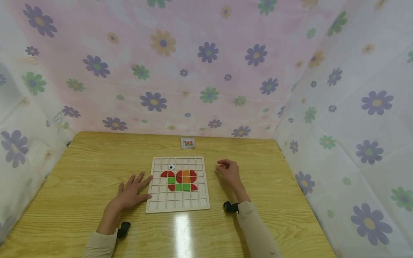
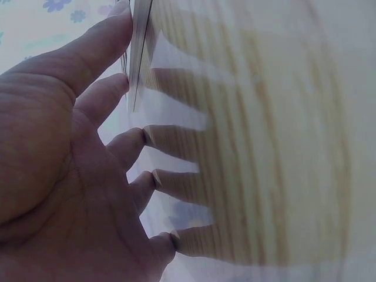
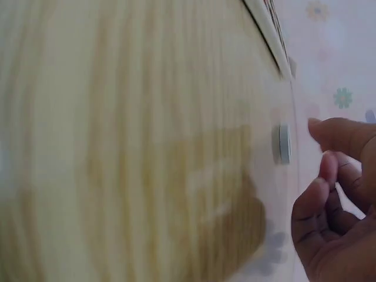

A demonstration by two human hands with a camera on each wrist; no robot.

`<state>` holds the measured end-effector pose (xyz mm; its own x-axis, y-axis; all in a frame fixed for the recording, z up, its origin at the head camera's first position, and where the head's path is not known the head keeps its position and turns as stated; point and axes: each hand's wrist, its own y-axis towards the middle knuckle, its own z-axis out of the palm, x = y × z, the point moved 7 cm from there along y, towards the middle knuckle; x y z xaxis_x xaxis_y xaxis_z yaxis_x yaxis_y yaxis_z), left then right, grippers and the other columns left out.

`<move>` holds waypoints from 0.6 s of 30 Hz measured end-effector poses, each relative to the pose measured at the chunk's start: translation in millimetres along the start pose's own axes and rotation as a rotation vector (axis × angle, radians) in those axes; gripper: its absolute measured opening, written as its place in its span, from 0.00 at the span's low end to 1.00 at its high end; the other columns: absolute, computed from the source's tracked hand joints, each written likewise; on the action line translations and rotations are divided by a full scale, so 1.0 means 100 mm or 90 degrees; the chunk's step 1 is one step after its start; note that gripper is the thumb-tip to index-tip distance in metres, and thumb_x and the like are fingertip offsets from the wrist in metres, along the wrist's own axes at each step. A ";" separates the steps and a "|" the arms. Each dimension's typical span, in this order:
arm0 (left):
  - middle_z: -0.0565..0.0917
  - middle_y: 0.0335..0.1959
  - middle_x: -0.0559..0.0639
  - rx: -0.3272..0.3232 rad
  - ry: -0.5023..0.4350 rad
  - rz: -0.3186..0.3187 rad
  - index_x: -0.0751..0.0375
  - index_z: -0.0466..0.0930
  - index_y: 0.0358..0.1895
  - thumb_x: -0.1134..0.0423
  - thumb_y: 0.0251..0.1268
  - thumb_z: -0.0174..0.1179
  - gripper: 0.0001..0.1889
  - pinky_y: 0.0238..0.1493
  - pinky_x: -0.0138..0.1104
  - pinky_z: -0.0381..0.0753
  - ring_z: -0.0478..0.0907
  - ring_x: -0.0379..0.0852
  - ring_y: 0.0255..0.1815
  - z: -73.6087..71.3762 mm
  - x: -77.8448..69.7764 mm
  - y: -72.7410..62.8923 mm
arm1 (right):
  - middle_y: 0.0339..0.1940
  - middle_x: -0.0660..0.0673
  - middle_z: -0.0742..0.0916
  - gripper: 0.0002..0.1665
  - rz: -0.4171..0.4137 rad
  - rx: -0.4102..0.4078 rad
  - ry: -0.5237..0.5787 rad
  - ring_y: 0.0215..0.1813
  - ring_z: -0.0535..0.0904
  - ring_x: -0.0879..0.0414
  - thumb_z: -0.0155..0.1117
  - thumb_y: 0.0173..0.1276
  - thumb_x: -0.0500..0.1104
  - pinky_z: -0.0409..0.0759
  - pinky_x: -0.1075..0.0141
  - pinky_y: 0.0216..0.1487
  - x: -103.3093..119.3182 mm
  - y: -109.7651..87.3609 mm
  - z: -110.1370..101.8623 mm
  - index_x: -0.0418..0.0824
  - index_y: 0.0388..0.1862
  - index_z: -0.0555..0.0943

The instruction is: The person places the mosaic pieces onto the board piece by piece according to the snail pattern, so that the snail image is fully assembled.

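Observation:
A pale square grid board (image 1: 158,206) lies on the table, with red, green and orange pieces set in a bird-like shape. A round white eye piece (image 1: 171,167) with a black centre sits at its upper left part. My left hand (image 1: 130,191) has its fingers spread on the tabletop, thumb and index finger at the board's left edge. Right of the board, my right hand (image 1: 229,173) hovers over the table, fingers loosely curled, nothing seen between them. Beyond its thumb, the right wrist view shows a small flat grey-white piece (image 3: 285,144) on the table.
A small card (image 1: 188,143) with a coloured picture lies at the far side of the wooden table (image 1: 106,154). Flower-patterned curtains (image 1: 206,75) hang behind and at both sides. A black wrist camera (image 1: 230,207) sits at the right cuff.

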<state>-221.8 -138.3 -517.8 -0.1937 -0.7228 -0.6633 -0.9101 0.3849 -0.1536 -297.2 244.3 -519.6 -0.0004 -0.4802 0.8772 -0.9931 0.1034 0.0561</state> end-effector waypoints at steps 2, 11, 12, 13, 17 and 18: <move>0.50 0.80 0.72 0.002 0.000 -0.002 0.60 0.63 0.78 0.49 0.69 0.65 0.39 0.65 0.79 0.33 0.39 0.81 0.78 0.00 -0.01 0.00 | 0.40 0.37 0.86 0.13 0.021 0.001 -0.032 0.39 0.82 0.50 0.71 0.65 0.33 0.81 0.62 0.41 -0.06 -0.01 -0.04 0.31 0.48 0.88; 0.50 0.80 0.73 -0.008 -0.014 0.014 0.59 0.64 0.78 0.48 0.69 0.65 0.38 0.64 0.80 0.30 0.38 0.82 0.78 0.01 0.02 0.00 | 0.39 0.38 0.90 0.10 0.032 0.031 -0.104 0.40 0.85 0.48 0.74 0.64 0.36 0.84 0.56 0.44 -0.11 -0.03 -0.06 0.33 0.44 0.90; 0.51 0.80 0.73 -0.010 -0.016 0.018 0.58 0.64 0.78 0.47 0.69 0.64 0.38 0.63 0.80 0.30 0.38 0.82 0.78 0.02 0.03 0.00 | 0.38 0.39 0.90 0.10 0.034 0.032 -0.100 0.40 0.85 0.49 0.74 0.64 0.36 0.84 0.56 0.43 -0.11 -0.03 -0.06 0.33 0.43 0.90; 0.51 0.80 0.73 -0.012 -0.016 0.023 0.56 0.64 0.78 0.46 0.69 0.64 0.38 0.63 0.80 0.30 0.38 0.82 0.77 0.02 0.04 0.00 | 0.38 0.39 0.90 0.10 0.038 0.034 -0.095 0.39 0.84 0.49 0.74 0.63 0.36 0.83 0.57 0.43 -0.11 -0.03 -0.06 0.33 0.43 0.90; 0.50 0.81 0.71 -0.020 -0.013 0.024 0.55 0.62 0.79 0.44 0.68 0.63 0.40 0.63 0.80 0.29 0.37 0.80 0.78 0.04 0.10 0.02 | 0.36 0.42 0.90 0.09 0.048 0.044 -0.079 0.37 0.83 0.52 0.76 0.61 0.36 0.82 0.59 0.42 -0.12 -0.02 -0.06 0.35 0.41 0.90; 0.50 0.81 0.71 -0.021 -0.010 0.023 0.55 0.62 0.79 0.44 0.69 0.63 0.40 0.64 0.79 0.29 0.36 0.80 0.79 0.05 0.12 0.03 | 0.36 0.42 0.90 0.09 0.050 0.046 -0.078 0.37 0.83 0.53 0.77 0.61 0.36 0.82 0.60 0.42 -0.13 -0.02 -0.06 0.35 0.40 0.90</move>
<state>-225.1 -142.3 -529.8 -0.2215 -0.6994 -0.6796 -0.9143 0.3912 -0.1045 -294.5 255.0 -528.3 -0.0889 -0.5766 0.8122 -0.9952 0.0844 -0.0490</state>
